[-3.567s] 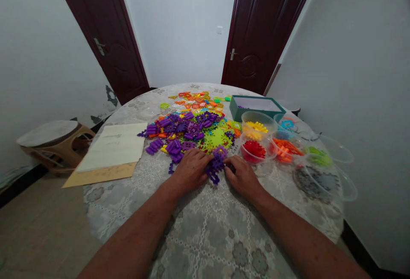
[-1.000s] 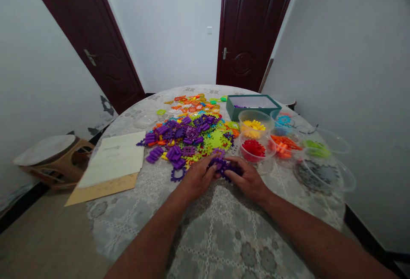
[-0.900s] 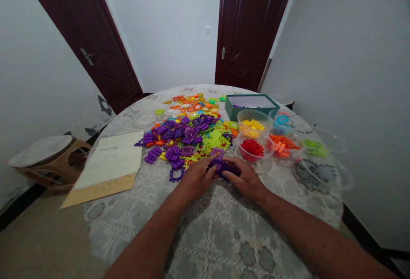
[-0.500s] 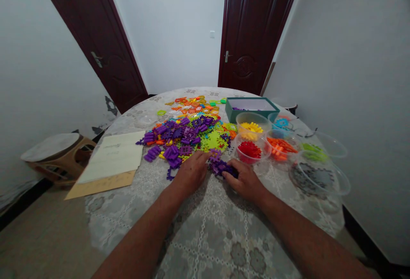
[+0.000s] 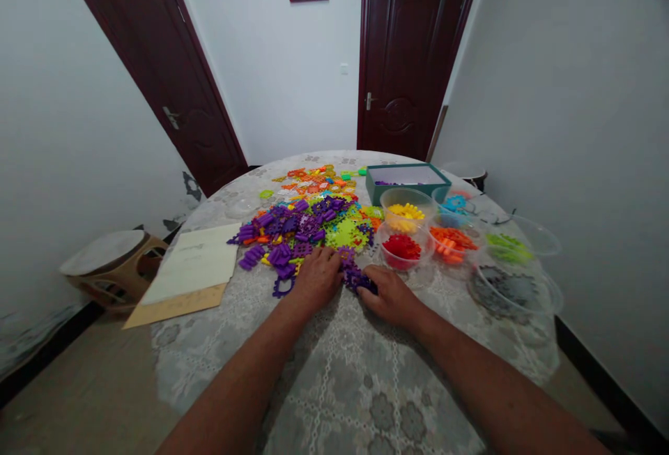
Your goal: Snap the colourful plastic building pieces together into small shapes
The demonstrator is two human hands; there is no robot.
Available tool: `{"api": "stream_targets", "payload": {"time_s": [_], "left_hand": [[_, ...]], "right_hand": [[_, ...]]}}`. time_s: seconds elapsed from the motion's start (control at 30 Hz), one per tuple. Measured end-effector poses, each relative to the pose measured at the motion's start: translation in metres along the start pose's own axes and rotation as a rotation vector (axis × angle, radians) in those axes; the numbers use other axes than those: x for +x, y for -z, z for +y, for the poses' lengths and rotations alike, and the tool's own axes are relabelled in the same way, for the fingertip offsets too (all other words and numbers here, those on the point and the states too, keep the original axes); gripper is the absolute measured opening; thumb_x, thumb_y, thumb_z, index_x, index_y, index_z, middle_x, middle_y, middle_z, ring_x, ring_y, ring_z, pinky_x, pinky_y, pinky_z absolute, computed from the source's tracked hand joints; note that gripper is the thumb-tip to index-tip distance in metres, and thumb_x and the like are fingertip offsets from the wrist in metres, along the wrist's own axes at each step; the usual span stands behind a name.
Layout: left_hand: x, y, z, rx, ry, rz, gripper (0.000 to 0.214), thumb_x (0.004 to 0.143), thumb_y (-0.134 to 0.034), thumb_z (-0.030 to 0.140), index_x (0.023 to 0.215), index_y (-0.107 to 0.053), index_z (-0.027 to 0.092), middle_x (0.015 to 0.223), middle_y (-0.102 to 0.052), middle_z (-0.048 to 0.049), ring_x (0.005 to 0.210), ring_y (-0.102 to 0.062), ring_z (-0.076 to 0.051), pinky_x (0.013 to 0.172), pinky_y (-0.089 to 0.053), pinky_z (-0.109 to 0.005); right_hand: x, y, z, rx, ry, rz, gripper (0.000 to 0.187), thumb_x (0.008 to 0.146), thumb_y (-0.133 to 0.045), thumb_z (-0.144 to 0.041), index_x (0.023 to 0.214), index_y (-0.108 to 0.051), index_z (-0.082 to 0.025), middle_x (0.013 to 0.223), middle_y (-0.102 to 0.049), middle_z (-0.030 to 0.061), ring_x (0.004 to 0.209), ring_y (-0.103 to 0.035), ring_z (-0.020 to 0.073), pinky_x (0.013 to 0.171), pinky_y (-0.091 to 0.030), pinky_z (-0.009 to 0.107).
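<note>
A cluster of joined purple plastic pieces lies on the patterned tablecloth between my hands. My left hand rests with curled fingers against its left side. Fingers closed, my right hand grips the cluster's right end. Just beyond them spreads a big pile of loose building pieces, mostly purple near me, with green, orange and yellow ones mixed in.
Clear bowls hold sorted pieces: yellow, red, orange, green. A teal box stands behind them. Papers lie at the table's left edge; a low stool stands beside it. Two dark doors lie ahead.
Both hands stayed on the purple cluster, shifting it slightly and turning it flatter on the cloth. My head has tilted up, so a wall clock now shows.
</note>
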State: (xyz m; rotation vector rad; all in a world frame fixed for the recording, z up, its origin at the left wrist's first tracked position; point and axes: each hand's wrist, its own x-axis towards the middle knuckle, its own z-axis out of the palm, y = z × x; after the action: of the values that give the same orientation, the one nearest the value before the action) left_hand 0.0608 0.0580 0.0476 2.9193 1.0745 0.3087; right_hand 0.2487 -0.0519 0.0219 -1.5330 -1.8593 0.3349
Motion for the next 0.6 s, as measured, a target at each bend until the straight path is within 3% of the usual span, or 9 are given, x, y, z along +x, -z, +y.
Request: {"api": "stream_targets", "payload": {"time_s": [0.17,0.4,0.6], "left_hand": [[-0.0012,0.0028,0.0002,0.052,-0.009,0.018,0.027,0.099,-0.054,0.020,0.121,-0.068,0.024,0.125,-0.066,-0.0122,0.116,-0.056,-0.030,0.103,-0.045,-0.046],[0.0013,-0.0043,0.0010,0.079,0.015,0.050,0.033,0.100,-0.048,0.015,0.126,-0.067,0.022,0.139,-0.063,-0.0127,0.126,-0.053,-0.033,0.102,-0.045,-0.047],[-0.0025,-0.0015,0.0001,0.041,0.005,0.004,0.024,0.096,-0.051,0.011,0.111,-0.068,0.020,0.121,-0.071,-0.0126,0.124,-0.056,-0.033,0.100,-0.044,-0.048]], "right_hand": [[0.0012,-0.0025,0.0046,0.005,0.010,-0.008,0.012,0.091,-0.062,-0.018,0.084,-0.053,-0.022,0.085,-0.058,0.0016,0.080,-0.055,0.0198,0.074,-0.038,0.032],[0.0031,-0.0050,0.0090,0.005,0.003,0.005,0.013,0.090,-0.062,-0.017,0.084,-0.053,-0.022,0.086,-0.057,0.0012,0.082,-0.055,0.0199,0.075,-0.039,0.032],[0.0033,-0.0042,0.0076,0.046,-0.009,0.002,0.010,0.090,-0.061,-0.016,0.085,-0.055,-0.022,0.087,-0.059,0.0013,0.083,-0.055,0.0195,0.076,-0.039,0.032]]}}
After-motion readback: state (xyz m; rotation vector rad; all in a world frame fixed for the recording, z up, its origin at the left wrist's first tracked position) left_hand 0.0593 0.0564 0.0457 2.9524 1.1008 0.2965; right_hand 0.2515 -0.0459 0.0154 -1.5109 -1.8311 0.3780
